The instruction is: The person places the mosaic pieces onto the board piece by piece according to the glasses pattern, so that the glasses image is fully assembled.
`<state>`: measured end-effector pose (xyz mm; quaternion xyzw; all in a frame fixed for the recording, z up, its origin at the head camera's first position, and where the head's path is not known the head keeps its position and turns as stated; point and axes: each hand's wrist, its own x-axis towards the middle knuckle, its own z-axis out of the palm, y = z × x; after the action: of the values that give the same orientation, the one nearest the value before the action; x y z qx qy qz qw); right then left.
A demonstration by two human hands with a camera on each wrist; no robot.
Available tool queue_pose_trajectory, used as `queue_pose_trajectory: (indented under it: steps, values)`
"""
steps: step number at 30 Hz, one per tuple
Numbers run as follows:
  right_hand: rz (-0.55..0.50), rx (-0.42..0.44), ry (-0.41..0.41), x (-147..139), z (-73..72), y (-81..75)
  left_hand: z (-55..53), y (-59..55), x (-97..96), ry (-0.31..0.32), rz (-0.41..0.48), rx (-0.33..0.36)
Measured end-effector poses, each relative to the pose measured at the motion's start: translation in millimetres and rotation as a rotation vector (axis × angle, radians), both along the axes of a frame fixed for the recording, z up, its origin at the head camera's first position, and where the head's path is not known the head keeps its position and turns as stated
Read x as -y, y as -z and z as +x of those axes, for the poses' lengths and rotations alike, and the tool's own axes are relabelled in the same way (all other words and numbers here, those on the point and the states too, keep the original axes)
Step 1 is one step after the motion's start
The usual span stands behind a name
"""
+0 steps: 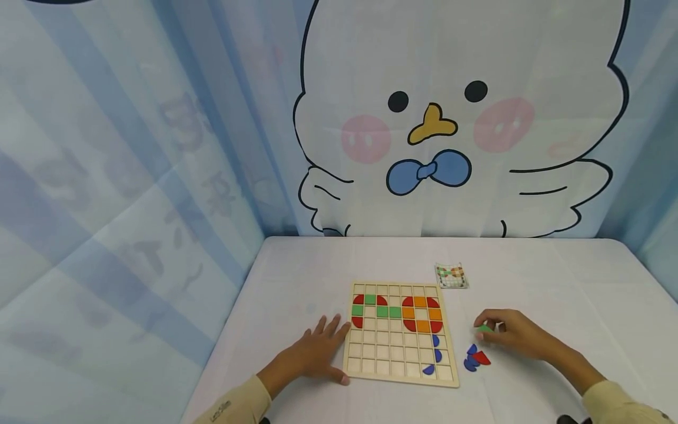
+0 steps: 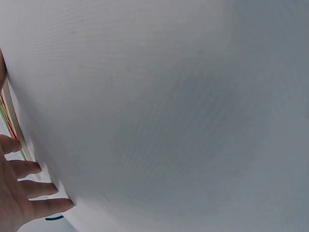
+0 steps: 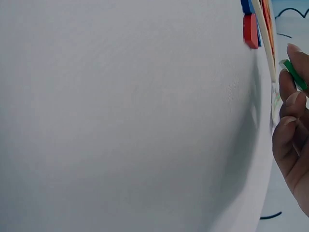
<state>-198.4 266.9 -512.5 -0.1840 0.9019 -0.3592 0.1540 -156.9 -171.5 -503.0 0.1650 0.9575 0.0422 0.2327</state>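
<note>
A wooden grid board lies on the table with red, green and orange pieces in its upper cells. Three blue pieces sit in cells at its lower right. My left hand rests with spread fingers along the board's left edge, thumb near the lower corner; in the left wrist view the fingers reach down to the table. To the right of the board, my right hand pinches a green piece between thumb and fingers. The right wrist view shows the green piece held up off the table.
A loose pile of several blue pieces and a red piece lies between the board and my right hand. Behind the board's upper right corner is a small pattern card. A printed curtain hangs past the table's far edge.
</note>
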Motion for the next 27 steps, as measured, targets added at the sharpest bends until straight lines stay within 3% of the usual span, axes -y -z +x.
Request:
queue_pose_trajectory:
  steps: [6, 18, 27]
  values:
    - [-0.052, 0.032, -0.01, 31, -6.2, -3.5, 0.1, 0.4, 0.4, 0.001, 0.0, 0.0]
    - [-0.203, 0.07, -0.186, 83, -18.6, -0.2, -1.1, 1.8, -1.7, -0.011, -0.005, 0.009]
    - [-0.227, 0.016, -0.255, 114, -25.3, 2.7, 0.0, 0.1, -0.9, -0.002, -0.017, -0.007]
